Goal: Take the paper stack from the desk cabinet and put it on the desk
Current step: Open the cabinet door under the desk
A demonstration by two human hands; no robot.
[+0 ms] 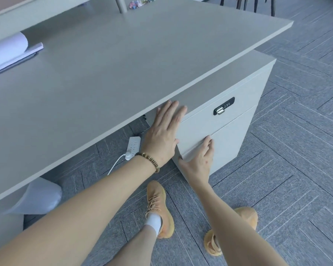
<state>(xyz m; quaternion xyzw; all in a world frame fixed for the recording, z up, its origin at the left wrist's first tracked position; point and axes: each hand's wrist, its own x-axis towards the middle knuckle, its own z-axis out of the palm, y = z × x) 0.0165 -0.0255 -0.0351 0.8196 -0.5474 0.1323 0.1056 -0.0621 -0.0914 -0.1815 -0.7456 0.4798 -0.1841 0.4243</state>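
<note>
my left hand (162,134) flat, fingers spread on cabinet (227,120) corner | right hand (199,160) fingers hooked on drawer edge (195,147) | papers (7,52) on desk (104,70) upper left, cut off | cabinet inside hidden

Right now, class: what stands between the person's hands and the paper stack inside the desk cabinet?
The closed lower drawer front. No stack is visible. The right hand grips that front's top edge; the left hand lies flat on the cabinet corner beside the upper drawer.
</note>
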